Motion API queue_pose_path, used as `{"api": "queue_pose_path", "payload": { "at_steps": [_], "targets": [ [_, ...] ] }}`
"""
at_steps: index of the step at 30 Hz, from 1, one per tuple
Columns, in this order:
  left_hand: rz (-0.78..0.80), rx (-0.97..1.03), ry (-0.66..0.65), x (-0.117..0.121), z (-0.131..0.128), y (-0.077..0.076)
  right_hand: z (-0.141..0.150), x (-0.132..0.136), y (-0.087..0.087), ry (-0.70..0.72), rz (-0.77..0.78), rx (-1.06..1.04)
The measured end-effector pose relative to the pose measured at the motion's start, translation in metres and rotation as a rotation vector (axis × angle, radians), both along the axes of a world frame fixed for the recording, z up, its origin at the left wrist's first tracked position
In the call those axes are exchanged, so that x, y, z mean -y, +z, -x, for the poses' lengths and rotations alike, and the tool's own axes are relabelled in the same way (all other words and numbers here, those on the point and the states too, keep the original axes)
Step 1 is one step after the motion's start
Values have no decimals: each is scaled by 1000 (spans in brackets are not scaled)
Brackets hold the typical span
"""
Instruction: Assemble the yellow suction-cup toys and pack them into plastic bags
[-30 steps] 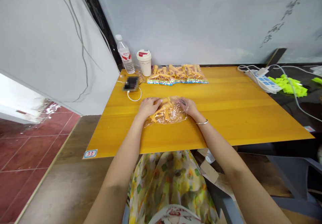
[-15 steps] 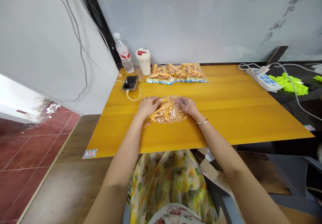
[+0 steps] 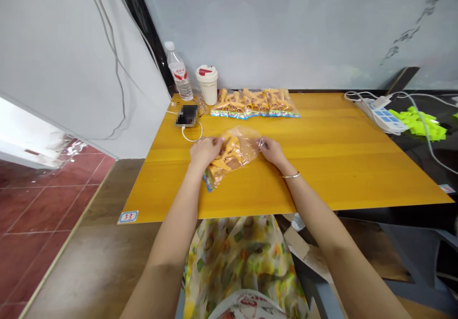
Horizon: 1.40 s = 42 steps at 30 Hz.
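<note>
A clear plastic bag (image 3: 231,159) of orange plastic pieces lies on the yellow wooden table (image 3: 322,166), its blue printed strip at the lower left. My left hand (image 3: 205,152) is closed on the bag's left side, thumb over the plastic. At the bag's right end, my right hand (image 3: 272,151) pinches the loose clear film, and a bangle circles that wrist. The orange pieces are bunched toward the left half of the bag. Several filled bags (image 3: 254,103) of the same kind lie in a row along the back of the table.
A water bottle (image 3: 180,75) and a lidded white cup (image 3: 207,85) stand at the back left. Before them lies a phone (image 3: 187,115) with a white cable. On the right are a power strip (image 3: 384,116) and bright yellow-green pieces (image 3: 418,122).
The bag has turned, so its blue strip now shows at the lower left. The orange pieces have shifted left, and the film is stretched toward my right hand.
</note>
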<state>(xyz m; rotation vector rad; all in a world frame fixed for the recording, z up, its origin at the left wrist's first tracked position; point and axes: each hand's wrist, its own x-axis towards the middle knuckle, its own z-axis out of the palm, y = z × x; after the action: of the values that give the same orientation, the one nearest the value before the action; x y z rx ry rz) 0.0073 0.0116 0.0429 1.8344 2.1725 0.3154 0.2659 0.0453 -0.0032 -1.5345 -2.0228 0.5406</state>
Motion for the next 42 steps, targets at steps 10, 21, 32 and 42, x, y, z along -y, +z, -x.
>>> {"api": "queue_pose_path", "payload": {
  "at_steps": [10, 21, 32, 42],
  "targets": [
    [-71, 204, -56, -14, 5, -15, 0, 4, 19, -168, 324, -185],
    [80, 1255, -196, -8, -10, -2, 23, 2, 17, -15, 154, -780],
    [-576, 591, -655, 9, 4, 8, -7, 30, 47, 274, -427, -287],
    [-477, 22, -926, 67, 34, -34, -35, 87, 17, 555, -403, 223]
  ]
}}
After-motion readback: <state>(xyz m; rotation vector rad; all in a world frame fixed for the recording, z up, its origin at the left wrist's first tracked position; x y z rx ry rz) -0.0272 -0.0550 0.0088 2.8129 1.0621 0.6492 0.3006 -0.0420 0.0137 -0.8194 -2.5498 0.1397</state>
